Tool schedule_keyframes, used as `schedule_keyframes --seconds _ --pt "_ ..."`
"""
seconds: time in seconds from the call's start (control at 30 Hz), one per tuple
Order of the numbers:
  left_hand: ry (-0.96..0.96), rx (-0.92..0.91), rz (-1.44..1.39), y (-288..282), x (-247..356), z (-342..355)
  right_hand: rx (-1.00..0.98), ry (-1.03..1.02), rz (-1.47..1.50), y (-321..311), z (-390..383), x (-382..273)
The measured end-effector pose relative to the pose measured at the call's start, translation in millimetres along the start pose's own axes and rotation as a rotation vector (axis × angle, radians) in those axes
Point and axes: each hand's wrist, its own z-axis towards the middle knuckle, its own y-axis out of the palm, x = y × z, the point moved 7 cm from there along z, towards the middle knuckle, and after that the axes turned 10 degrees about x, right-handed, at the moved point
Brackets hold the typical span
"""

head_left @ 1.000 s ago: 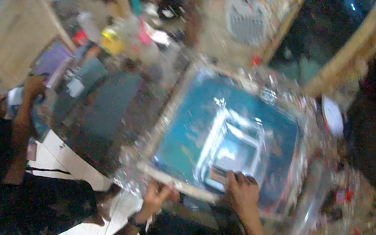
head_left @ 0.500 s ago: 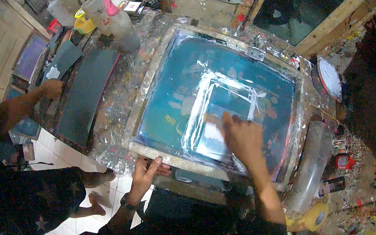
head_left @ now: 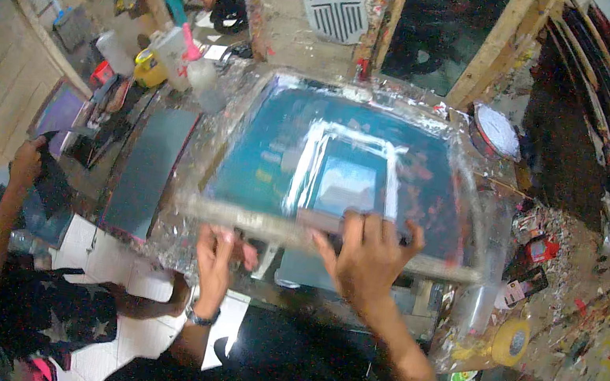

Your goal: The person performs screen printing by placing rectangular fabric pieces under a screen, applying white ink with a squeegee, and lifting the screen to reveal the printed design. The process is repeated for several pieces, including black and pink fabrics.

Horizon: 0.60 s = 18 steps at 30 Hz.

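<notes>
A screen printing frame (head_left: 268,224) with teal mesh is before me, its near rail blurred and raised off the table. White ink outlines a rectangle (head_left: 310,155) on the mesh. My left hand (head_left: 215,264) is at the underside of the near rail, left of its middle, fingers curled against it. Over that rail, my right hand (head_left: 372,261) has its fingers around a brownish squeegee (head_left: 316,219), whose left end shows on the mesh; the rest is hidden. Under the raised rail, part of a grey flat panel (head_left: 304,272) shows.
At left another person's hand (head_left: 26,161) holds a dark sheet (head_left: 51,178). Beside the frame lies a long dark board (head_left: 153,166). To the right are a white-topped tub (head_left: 496,131), a clear cylinder (head_left: 481,298), a tape roll (head_left: 511,341) and a phone (head_left: 534,281).
The frame's near rail has risen. My right hand and the squeegee have come toward me, to the near end of the mesh. The other person has lifted a dark sheet leftward.
</notes>
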Motion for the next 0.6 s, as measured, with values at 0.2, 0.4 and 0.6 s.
schedule_keyframes --seconds 0.2,0.4,0.6 --pt "0.603 0.178 0.287 89 57 94 0.303 -0.170 -0.003 -38 173 25" --pt "0.753 -0.343 1.159 130 -71 158 -0.138 0.029 0.022 -18 254 41" --pt "0.595 -0.257 0.916 98 -52 115 -0.137 0.123 0.055 -19 290 85"
